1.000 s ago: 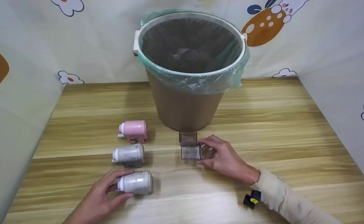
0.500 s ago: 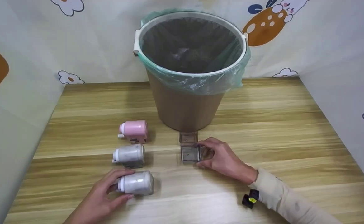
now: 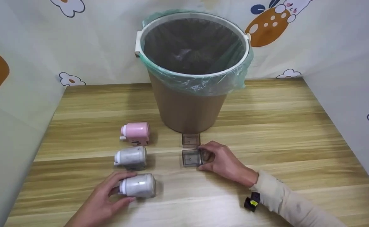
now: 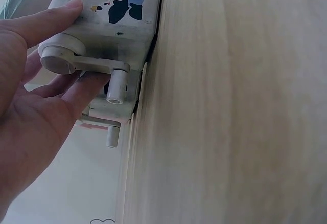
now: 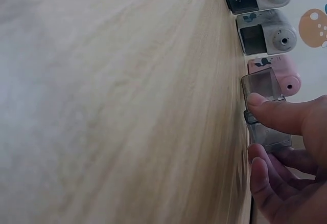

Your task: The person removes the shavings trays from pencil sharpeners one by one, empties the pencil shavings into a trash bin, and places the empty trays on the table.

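Note:
Three crank pencil sharpeners lie in a column on the table: a pink pencil sharpener (image 3: 137,130) at the back, a grey pencil sharpener (image 3: 132,156) in the middle and a front grey pencil sharpener (image 3: 140,185) nearest me. My left hand (image 3: 104,197) grips the front one at its crank end, thumb on one side and fingers on the other. In the left wrist view its crank (image 4: 104,65) points toward the palm. My right hand (image 3: 223,162) pinches a clear smoky shavings drawer (image 3: 190,158) by its right end. A second shavings drawer (image 3: 190,141) lies just behind it.
A tall brown bin (image 3: 187,110) with a green plastic liner (image 3: 203,86) stands behind the drawers, its mouth facing up. Patterned cloth walls (image 3: 102,47) border the wooden table (image 3: 282,126) at the back and sides.
My right hand has drawn the pinched drawer slightly toward me, and it now sits flatter with a small gap from the second drawer. My left hand has stayed on the front sharpener.

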Tool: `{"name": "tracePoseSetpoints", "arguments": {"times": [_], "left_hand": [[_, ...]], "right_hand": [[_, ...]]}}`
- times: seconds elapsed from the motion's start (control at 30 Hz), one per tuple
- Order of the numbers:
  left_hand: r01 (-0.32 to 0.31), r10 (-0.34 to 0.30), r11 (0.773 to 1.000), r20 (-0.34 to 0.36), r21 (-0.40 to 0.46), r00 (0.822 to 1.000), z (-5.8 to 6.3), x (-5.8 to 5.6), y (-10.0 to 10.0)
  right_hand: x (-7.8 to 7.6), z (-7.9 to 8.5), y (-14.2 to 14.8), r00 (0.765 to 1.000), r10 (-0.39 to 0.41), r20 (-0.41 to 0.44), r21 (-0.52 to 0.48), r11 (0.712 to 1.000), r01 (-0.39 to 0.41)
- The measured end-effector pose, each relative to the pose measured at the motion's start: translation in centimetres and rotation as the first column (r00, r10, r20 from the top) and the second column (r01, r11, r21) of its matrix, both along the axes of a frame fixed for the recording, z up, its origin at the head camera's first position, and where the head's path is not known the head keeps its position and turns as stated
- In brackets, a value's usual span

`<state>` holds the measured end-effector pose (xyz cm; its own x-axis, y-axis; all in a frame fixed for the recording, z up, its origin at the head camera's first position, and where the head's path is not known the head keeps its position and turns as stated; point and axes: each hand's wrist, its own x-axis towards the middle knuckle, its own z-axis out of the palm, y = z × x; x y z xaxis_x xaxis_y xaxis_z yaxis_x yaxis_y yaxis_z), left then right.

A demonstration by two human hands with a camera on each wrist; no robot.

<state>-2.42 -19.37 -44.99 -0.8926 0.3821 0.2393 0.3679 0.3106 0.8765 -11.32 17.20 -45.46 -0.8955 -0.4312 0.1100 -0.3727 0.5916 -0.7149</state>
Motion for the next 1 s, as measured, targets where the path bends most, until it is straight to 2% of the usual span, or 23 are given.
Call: {"name": "tracePoseSetpoints", "arguments": {"times": [0.27, 0.6, 0.83, 1.0], "left_hand": [[0.021, -0.02, 0.999, -0.026, 0.032, 0.999, 0.06, 0.13, 0.09], [0.021, -0.021, 1.0, -0.02, 0.014, 1.0, 0.1, -0.02, 0.05], [0.005, -0.004, 1.0, -0.038, 0.019, 0.999, 0.06, 0.09, 0.11], [0.0, 0.001, 1.0, -0.041, 0.02, 0.999, 0.04, 0.14, 0.16]], "right_hand": [[-0.04, -0.06, 0.0, 1.0, -0.001, 0.007, 0.035, 0.999, 0.001], [0.01, -0.06, -0.22, 0.998, -0.039, 0.042, 0.044, 0.998, 0.037], [0.15, 0.02, 0.07, 0.998, -0.045, 0.051, 0.008, 0.999, 0.045], [0.39, 0.33, 0.36, 0.993, -0.076, 0.086, -0.048, 0.996, 0.08]]}}
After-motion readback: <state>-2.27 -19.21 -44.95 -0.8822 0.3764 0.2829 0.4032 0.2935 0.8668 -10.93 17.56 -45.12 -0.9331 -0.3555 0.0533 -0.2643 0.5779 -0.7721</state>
